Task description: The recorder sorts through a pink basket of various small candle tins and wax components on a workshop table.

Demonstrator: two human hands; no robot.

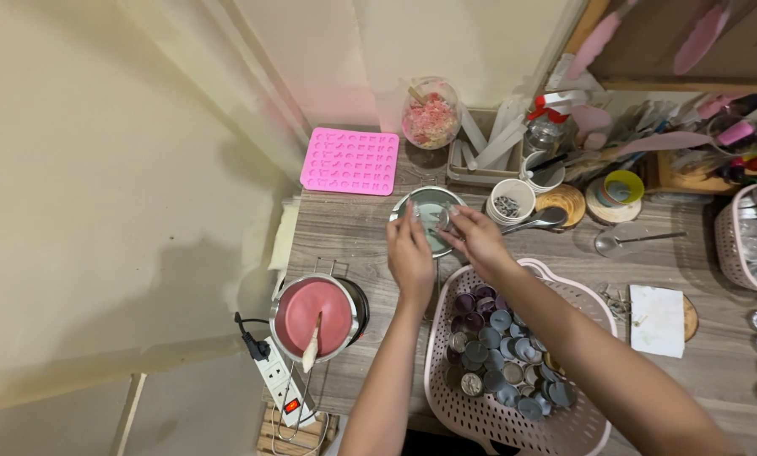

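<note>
Metal bowl (429,205) | left hand (409,256) touching rim | right hand (478,238) pinching cup (445,220) (small, silvery)

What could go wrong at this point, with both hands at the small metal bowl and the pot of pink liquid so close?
The pot of pink liquid sits near the table edge, just beside the left forearm; a bump could spill it.

A power strip with a lit switch lies right below that pot, so a spill might reach it.

The left hand and right hand crowd the small metal bowl; the small piece pinched in the right fingers could slip.
</note>
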